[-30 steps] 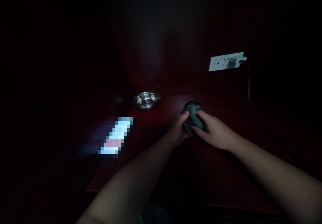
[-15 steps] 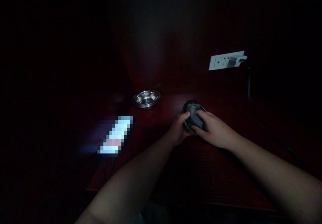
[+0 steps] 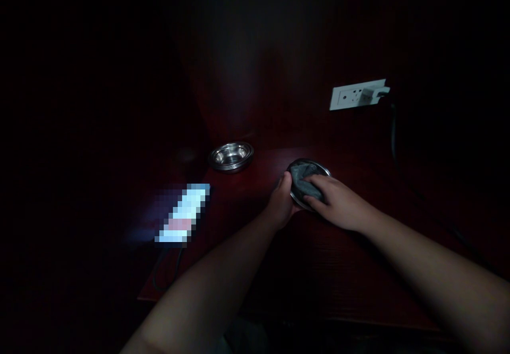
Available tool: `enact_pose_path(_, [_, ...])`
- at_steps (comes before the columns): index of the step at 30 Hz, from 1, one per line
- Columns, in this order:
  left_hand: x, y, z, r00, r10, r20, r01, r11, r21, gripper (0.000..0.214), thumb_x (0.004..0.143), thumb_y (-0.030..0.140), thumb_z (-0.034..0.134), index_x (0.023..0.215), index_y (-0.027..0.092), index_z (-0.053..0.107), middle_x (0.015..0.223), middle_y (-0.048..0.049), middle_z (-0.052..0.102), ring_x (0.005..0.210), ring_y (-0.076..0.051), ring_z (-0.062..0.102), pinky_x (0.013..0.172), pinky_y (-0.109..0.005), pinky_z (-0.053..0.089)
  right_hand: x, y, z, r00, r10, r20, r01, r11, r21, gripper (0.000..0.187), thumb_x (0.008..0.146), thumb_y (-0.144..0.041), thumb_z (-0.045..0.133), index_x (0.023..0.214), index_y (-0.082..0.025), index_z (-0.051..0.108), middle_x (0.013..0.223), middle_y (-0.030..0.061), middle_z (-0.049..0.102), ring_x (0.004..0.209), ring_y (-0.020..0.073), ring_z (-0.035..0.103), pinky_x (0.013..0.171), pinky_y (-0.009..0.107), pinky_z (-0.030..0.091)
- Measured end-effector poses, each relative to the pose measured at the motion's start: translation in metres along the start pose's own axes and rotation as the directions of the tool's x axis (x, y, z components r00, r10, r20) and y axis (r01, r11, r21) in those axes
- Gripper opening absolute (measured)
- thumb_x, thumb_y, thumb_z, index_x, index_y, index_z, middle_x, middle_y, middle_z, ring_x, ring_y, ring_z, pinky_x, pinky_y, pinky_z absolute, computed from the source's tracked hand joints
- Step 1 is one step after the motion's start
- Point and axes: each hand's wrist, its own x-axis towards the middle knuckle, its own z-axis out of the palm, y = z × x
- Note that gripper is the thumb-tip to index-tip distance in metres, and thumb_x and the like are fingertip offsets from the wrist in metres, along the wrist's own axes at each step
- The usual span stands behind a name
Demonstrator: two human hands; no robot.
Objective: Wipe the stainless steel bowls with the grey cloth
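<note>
"Head view: what do we count?"
"Our left hand (image 3: 280,201) and right hand (image 3: 340,201), one bowl (image 3: 298,204) between them over the surface (image 3: 270,160), one grey cloth (image 3: 303,183) inside, one bowl stack (image 3: 231,157) farther left."
"Which way?"
"The round bowl's mouth faces up; the bunched cloth's long axis runs far left to near right."
"Our grip?"
"Left grasps the bowl's edge, right clutches the cloth."

Near-dark in here, the corners sunk to black.
The glowing rectangle (image 3: 183,213) on the left is brightest, broken into coarse blocks; a faint grey glow washes the wall (image 3: 239,51), with a dim shadow in it. Glints catch the metal bowls (image 3: 231,157), a soft sheen lies on the red tabletop (image 3: 274,158), and fine detail goes soft in the gloom.
</note>
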Motion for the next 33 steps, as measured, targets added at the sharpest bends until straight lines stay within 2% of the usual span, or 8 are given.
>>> enact_pose_path(9, [0.001, 0.002, -0.002, 0.997, 0.018, -0.071, -0.015, 0.999, 0.046, 0.056, 0.094, 0.058, 0.035, 0.127, 0.018, 0.055, 0.124, -0.0154, 0.064, 0.106, -0.028, 0.066, 0.091, -0.05, 0.053, -0.004, 0.002, -0.003, 0.986, -0.133, 0.099, 0.134, 0.991, -0.002, 0.031, 0.085, -0.045, 0.061, 0.102, -0.019, 0.059, 0.105, 0.0113, 0.065, 0.099, 0.0283, 0.06, 0.087, 0.043, 0.046])
enact_pose_path(17, [-0.003, 0.005, -0.008, 0.995, -0.061, 0.074, 0.05, 0.989, 0.14, 0.065, 0.093, 0.063, 0.026, 0.124, 0.016, 0.058, 0.129, -0.0168, 0.061, 0.112, -0.029, 0.062, 0.093, -0.049, 0.05, -0.002, 0.005, -0.001, 0.967, -0.224, 0.124, 0.229, 0.973, -0.021, 0.013, 0.085, -0.017, 0.055, 0.097, -0.017, 0.059, 0.102, 0.0123, 0.064, 0.095, 0.0263, 0.061, 0.086, 0.041, 0.049])
enact_pose_path(22, [-0.016, 0.019, -0.013, 0.999, -0.01, -0.037, 0.025, 0.896, 0.443, 0.072, 0.09, 0.068, 0.029, 0.149, 0.029, 0.024, 0.139, -0.0131, 0.054, 0.106, -0.025, 0.065, 0.088, -0.043, 0.052, -0.002, 0.006, -0.002, 0.953, -0.291, 0.088, 0.286, 0.956, 0.06, 0.014, 0.089, -0.017, 0.048, 0.099, -0.02, 0.059, 0.101, 0.0089, 0.064, 0.095, 0.0227, 0.061, 0.086, 0.037, 0.049])
enact_pose_path(24, [-0.024, 0.041, -0.018, 0.993, 0.09, -0.075, -0.019, 0.754, 0.657, 0.083, 0.086, 0.067, 0.043, 0.153, 0.03, 0.01, 0.143, -0.0133, 0.05, 0.104, -0.025, 0.065, 0.086, -0.04, 0.052, -0.002, 0.007, -0.002, 0.953, -0.292, 0.086, 0.288, 0.956, 0.056, 0.014, 0.088, -0.016, 0.049, 0.098, -0.019, 0.058, 0.099, 0.0088, 0.064, 0.093, 0.0225, 0.06, 0.085, 0.037, 0.049])
enact_pose_path(26, [-0.033, 0.075, -0.025, 0.982, 0.186, -0.019, -0.085, 0.535, 0.841, 0.079, 0.085, 0.063, 0.049, 0.149, 0.024, 0.027, 0.137, -0.014, 0.055, 0.102, -0.023, 0.065, 0.088, -0.037, 0.05, -0.002, 0.007, -0.001, 0.952, -0.293, 0.086, 0.289, 0.956, 0.057, 0.012, 0.087, -0.015, 0.05, 0.095, -0.019, 0.058, 0.098, 0.0092, 0.064, 0.09, 0.0222, 0.06, 0.083, 0.037, 0.049])
enact_pose_path(28, [-0.04, 0.118, -0.033, 0.969, 0.247, 0.031, -0.084, 0.207, 0.975, 0.065, 0.084, 0.059, 0.051, 0.134, 0.018, 0.05, 0.124, -0.0135, 0.064, 0.101, -0.024, 0.065, 0.09, -0.036, 0.048, -0.002, 0.006, -0.001, 0.95, -0.299, 0.089, 0.295, 0.954, 0.061, 0.009, 0.086, -0.014, 0.05, 0.09, -0.019, 0.057, 0.096, 0.0095, 0.063, 0.087, 0.0218, 0.06, 0.081, 0.036, 0.049])
enact_pose_path(30, [-0.044, 0.16, -0.044, 0.97, 0.242, -0.001, 0.052, -0.203, 0.978, 0.058, 0.079, 0.059, 0.055, 0.121, 0.02, 0.062, 0.12, -0.0116, 0.066, 0.104, -0.027, 0.063, 0.092, -0.037, 0.045, -0.002, 0.004, -0.002, 0.949, -0.303, 0.087, 0.298, 0.953, 0.061, 0.008, 0.086, -0.014, 0.05, 0.086, -0.019, 0.056, 0.095, 0.0091, 0.063, 0.085, 0.0213, 0.059, 0.079, 0.036, 0.049])
enact_pose_path(33, [-0.047, 0.204, -0.064, 0.987, 0.04, -0.159, 0.152, -0.584, 0.797, 0.051, 0.079, 0.055, 0.052, 0.114, 0.022, 0.069, 0.114, -0.0087, 0.07, 0.101, -0.026, 0.064, 0.09, -0.035, 0.045, -0.002, 0.002, -0.003, 0.95, -0.301, 0.079, 0.296, 0.953, 0.063, 0.008, 0.086, -0.014, 0.05, 0.087, -0.02, 0.056, 0.094, 0.0083, 0.064, 0.086, 0.0212, 0.06, 0.081, 0.036, 0.049])
